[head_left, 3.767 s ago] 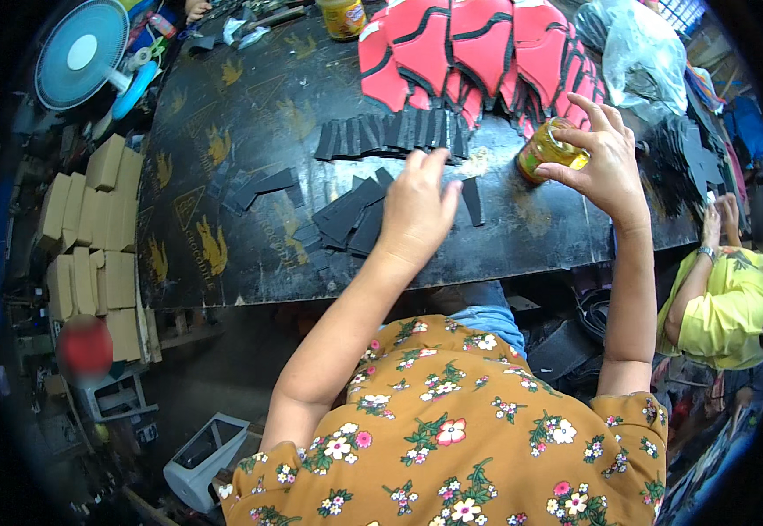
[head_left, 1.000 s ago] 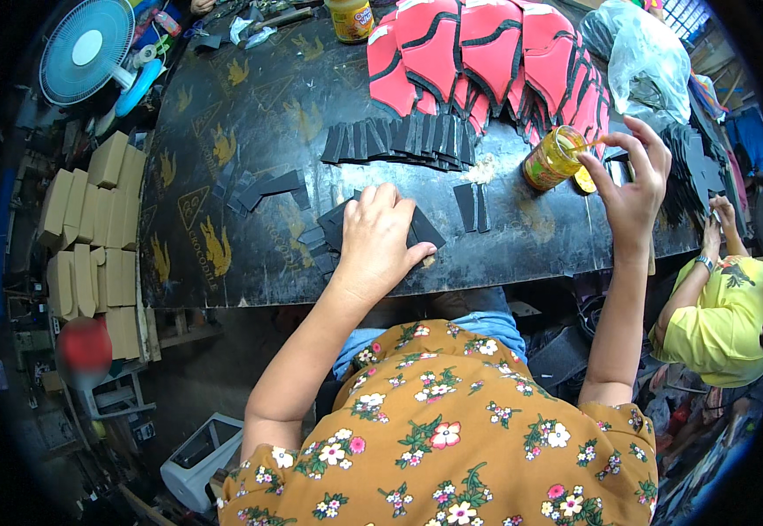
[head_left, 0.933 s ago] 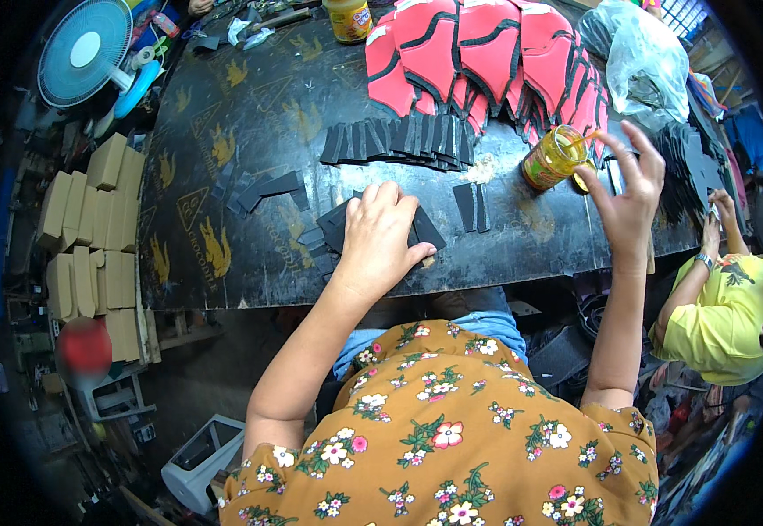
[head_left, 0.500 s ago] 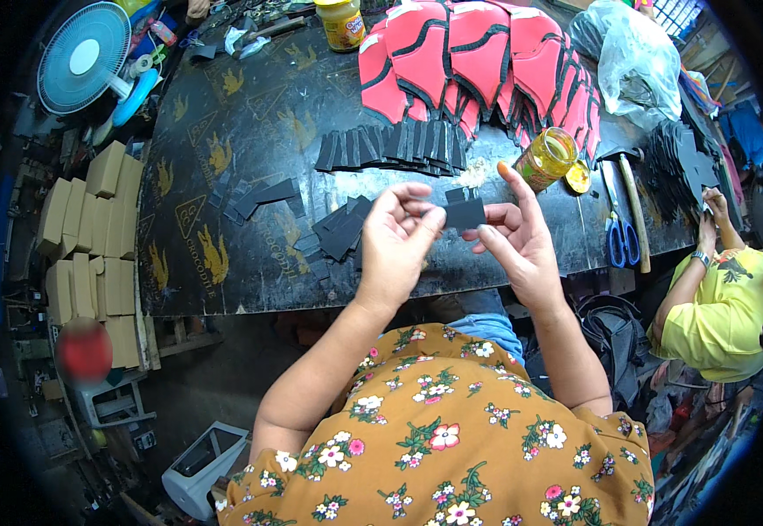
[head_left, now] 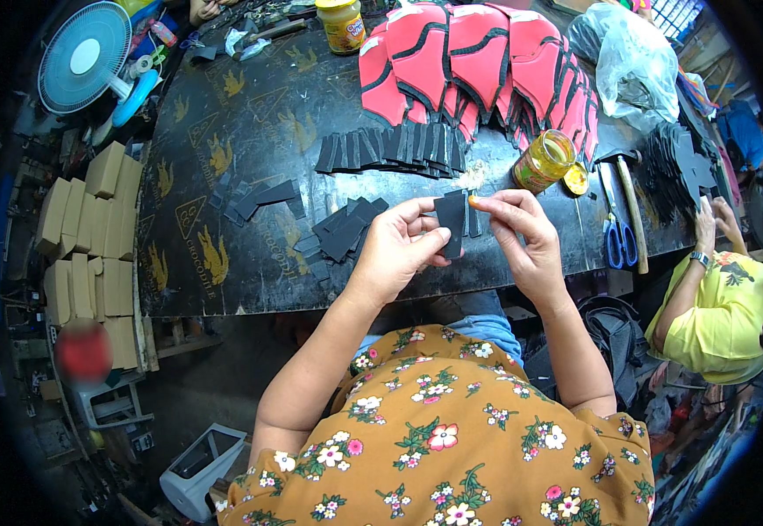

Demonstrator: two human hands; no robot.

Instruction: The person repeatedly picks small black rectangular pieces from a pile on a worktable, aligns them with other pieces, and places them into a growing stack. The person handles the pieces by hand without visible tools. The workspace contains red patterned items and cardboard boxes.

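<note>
Now that the right hand, its fingers loosely spread, has moved from the jar to the black piece pinched in the left hand, both serve one piece.

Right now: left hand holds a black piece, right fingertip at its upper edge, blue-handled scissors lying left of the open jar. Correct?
One error: the blue-handled scissors lie right of the open jar, per the head view. The rest stands: left hand holds a black piece, right fingertip at its upper edge.
</note>
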